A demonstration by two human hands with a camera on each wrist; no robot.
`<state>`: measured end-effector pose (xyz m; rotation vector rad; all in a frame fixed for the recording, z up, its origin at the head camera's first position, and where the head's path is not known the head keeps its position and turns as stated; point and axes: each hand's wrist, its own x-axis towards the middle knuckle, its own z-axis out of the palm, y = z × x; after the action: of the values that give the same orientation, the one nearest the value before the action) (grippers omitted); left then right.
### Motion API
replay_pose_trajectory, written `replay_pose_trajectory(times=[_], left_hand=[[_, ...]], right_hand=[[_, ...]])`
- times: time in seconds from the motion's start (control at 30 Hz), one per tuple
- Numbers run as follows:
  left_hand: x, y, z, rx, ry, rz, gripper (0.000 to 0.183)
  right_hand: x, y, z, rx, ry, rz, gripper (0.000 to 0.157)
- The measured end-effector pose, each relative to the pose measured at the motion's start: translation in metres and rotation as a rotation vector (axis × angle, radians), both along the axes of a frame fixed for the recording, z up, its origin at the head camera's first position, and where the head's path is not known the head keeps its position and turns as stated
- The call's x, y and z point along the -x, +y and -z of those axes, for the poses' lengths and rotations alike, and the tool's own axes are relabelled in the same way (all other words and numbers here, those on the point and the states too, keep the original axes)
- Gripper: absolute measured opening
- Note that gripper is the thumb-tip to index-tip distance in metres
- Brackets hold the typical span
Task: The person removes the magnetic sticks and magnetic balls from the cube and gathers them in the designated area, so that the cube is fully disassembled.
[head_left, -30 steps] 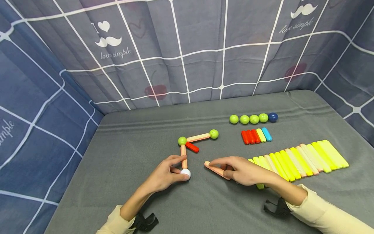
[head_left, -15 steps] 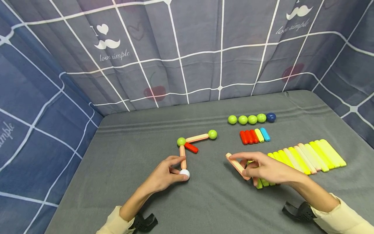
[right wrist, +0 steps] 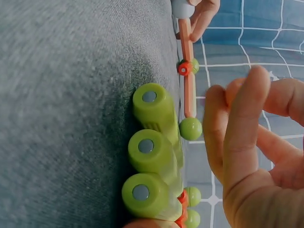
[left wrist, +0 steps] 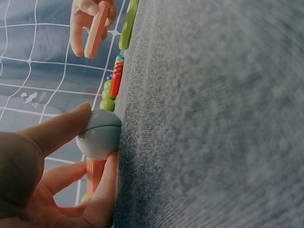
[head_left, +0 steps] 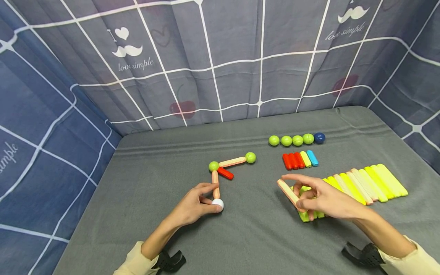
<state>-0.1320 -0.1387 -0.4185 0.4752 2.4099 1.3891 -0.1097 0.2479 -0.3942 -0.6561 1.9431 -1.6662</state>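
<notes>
My left hand (head_left: 190,206) holds a white ball (head_left: 218,205) by the thumb, with its forefinger over a pink magnetic rod (head_left: 215,178) that meets the ball. This rod runs up to a green ball (head_left: 214,166). From there a short red rod (head_left: 225,173) and a second pink rod (head_left: 232,162) spread rightward, the latter ending at another green ball (head_left: 250,157). My right hand (head_left: 323,198) pinches a loose pink rod (head_left: 288,192), tilted, over the left end of a row of yellow and pink rods (head_left: 364,185). In the right wrist view, fingers mostly hide it.
Several green balls (head_left: 286,141) and a dark blue ball (head_left: 319,138) line up at the back right. Below them lie short red rods (head_left: 293,161), a yellow one (head_left: 305,159) and a blue one (head_left: 312,158). A checked curtain (head_left: 237,57) stands behind the grey cloth (head_left: 154,168).
My right hand has carried the pink rod rightward, away from the white ball to the row of rods. The left hand stays on the ball and the joined rods.
</notes>
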Motion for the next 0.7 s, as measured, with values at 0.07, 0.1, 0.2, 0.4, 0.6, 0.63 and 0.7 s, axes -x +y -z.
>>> replay_pose_trajectory(times=[0.07, 0.1, 0.2, 0.4, 0.6, 0.63, 0.7], left_hand=[[0.000, 0.000, 0.000, -0.002, -0.003, 0.001, 0.069], [0.000, 0.000, 0.000, -0.003, -0.004, 0.001, 0.069], [0.000, 0.000, 0.000, -0.004, -0.008, 0.000, 0.069], [0.000, 0.000, 0.000, -0.013, -0.024, -0.001, 0.070], [0.000, 0.000, 0.001, -0.016, -0.022, 0.003, 0.070], [0.000, 0.000, 0.001, -0.016, -0.022, 0.004, 0.070], [0.000, 0.000, 0.001, -0.015, -0.021, 0.003, 0.069]], right_hand=[[-0.002, 0.002, 0.000, -0.005, -0.028, -0.009, 0.064], [-0.003, 0.003, 0.000, -0.011, -0.041, -0.015, 0.066], [-0.006, 0.006, 0.001, -0.038, -0.057, -0.027, 0.067], [-0.008, 0.015, 0.004, -0.040, 0.000, -0.016, 0.066], [-0.010, 0.034, 0.000, -0.048, 0.031, 0.110, 0.063], [-0.011, 0.038, -0.001, -0.068, 0.039, 0.149, 0.062], [-0.012, 0.046, -0.002, -0.114, 0.060, 0.223, 0.058]])
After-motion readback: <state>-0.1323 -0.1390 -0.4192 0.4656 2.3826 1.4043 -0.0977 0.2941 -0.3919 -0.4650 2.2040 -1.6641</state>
